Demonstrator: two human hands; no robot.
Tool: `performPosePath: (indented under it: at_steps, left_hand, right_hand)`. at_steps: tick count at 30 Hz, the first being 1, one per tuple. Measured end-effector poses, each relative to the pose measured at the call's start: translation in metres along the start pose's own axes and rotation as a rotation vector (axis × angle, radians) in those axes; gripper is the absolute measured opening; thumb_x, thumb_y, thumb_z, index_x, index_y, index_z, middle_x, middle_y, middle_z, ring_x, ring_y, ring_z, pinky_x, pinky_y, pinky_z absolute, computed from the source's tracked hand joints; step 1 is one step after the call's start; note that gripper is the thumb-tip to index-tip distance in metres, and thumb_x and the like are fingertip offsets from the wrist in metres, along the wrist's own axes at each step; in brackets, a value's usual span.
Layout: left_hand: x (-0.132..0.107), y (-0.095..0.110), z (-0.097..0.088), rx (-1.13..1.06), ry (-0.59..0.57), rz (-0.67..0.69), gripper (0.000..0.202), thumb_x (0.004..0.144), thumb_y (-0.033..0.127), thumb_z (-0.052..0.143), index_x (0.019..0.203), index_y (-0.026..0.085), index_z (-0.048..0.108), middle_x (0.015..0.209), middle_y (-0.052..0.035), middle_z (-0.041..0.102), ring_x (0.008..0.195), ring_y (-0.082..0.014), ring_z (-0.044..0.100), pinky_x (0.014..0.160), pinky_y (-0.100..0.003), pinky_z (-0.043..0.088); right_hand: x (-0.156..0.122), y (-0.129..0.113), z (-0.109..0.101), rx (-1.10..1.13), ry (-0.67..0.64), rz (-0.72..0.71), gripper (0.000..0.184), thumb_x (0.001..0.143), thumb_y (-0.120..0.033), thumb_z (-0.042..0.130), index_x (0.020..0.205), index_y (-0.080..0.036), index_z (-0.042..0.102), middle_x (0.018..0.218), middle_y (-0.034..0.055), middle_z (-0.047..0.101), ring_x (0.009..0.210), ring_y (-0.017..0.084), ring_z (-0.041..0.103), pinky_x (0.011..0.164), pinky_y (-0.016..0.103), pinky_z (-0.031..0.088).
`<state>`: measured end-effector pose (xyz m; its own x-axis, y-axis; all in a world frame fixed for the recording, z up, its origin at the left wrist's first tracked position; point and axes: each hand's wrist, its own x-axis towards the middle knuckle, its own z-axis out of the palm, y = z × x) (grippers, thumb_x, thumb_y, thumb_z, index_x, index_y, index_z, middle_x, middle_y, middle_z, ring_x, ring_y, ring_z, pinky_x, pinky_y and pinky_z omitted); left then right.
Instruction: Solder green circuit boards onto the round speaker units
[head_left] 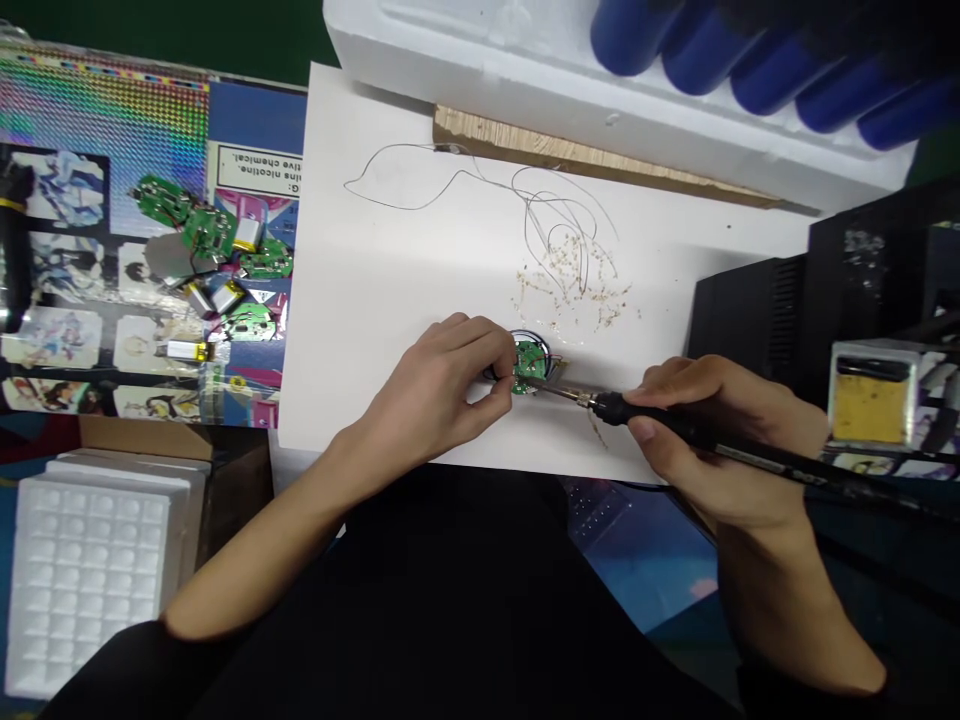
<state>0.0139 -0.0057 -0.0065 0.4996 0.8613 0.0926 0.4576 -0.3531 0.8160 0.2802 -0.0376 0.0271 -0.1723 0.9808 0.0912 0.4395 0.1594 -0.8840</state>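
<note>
Nearly at the near-middle of a white paper sheet (390, 300) sits a small round green circuit board (529, 366). The left hand (442, 385) is curled over its left edge, fingertips pinching it flat against the surface. The right hand (712, 440) comes in from the right, closed in a pen grip around a black soldering iron (609, 406) whose thin metal tip touches the board's near-right edge.

Beyond the board lie pale crumbs of scrap (577, 285) and loose loops of thin solder wire (465, 180), then a rough wooden strip (570, 155) and a white foam block (480, 60) carrying glossy blue cylinders (697, 50). On the left, a pile of green boards and small silver batteries (217, 260) rests on printed, glittery card. A dimpled foam tray (82, 570) sits near left; a yellow sponge (870, 405) in a metal holder stands right, beside a black box (750, 310).
</note>
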Motion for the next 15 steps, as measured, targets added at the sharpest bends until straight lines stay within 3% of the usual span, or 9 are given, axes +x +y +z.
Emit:
performPosePath:
  at_steps: [3,7,9,12,15]
  left_hand:
    - [0.000,0.000,0.000,-0.004,-0.005,0.009,0.016,0.091,0.005,0.058,0.089,0.020,0.062,0.104,-0.0048,0.075,0.099,-0.0226,0.068,0.090,-0.038,0.053]
    - [0.000,-0.001,-0.001,-0.001,-0.003,0.017,0.015,0.090,0.005,0.059,0.089,0.020,0.062,0.103,-0.0049,0.075,0.097,-0.0226,0.068,0.089,-0.038,0.053]
    - [0.001,-0.001,-0.001,0.005,-0.009,0.019,0.016,0.090,0.005,0.059,0.089,0.020,0.062,0.103,-0.0051,0.075,0.097,-0.0228,0.068,0.089,-0.038,0.053]
    - [0.001,0.000,-0.003,0.017,-0.020,0.024,0.015,0.091,0.006,0.059,0.089,0.020,0.063,0.105,-0.0056,0.075,0.098,-0.0230,0.068,0.090,-0.038,0.053]
    - [0.002,0.000,-0.004,0.039,-0.030,0.034,0.011,0.094,0.010,0.061,0.090,0.019,0.063,0.104,-0.0060,0.075,0.097,-0.0230,0.067,0.089,-0.038,0.052]
  right_hand:
    - [-0.003,0.001,-0.002,0.074,0.097,-0.047,0.012,0.084,-0.024,0.086,0.092,-0.027,0.078,0.074,0.0014,0.073,0.063,0.020,0.068,0.052,0.034,0.051]
    - [-0.008,-0.003,0.005,0.049,0.404,-0.068,0.010,0.088,-0.031,0.087,0.093,-0.027,0.079,0.076,0.0018,0.072,0.063,0.020,0.068,0.052,0.035,0.052]
    - [-0.010,-0.007,0.017,0.095,0.486,-0.029,0.021,0.092,-0.042,0.083,0.106,-0.027,0.080,0.081,0.0023,0.074,0.062,0.020,0.070,0.047,0.034,0.050]
    - [-0.011,-0.011,0.040,0.221,0.409,-0.006,0.043,0.104,-0.058,0.062,0.135,-0.030,0.070,0.097,0.0053,0.080,0.063,0.020,0.074,0.040,0.032,0.048]
    - [-0.008,-0.010,0.062,0.089,0.268,-0.063,0.025,0.110,-0.037,0.059,0.132,-0.031,0.069,0.108,0.0045,0.082,0.072,0.018,0.077,0.057,0.034,0.060]
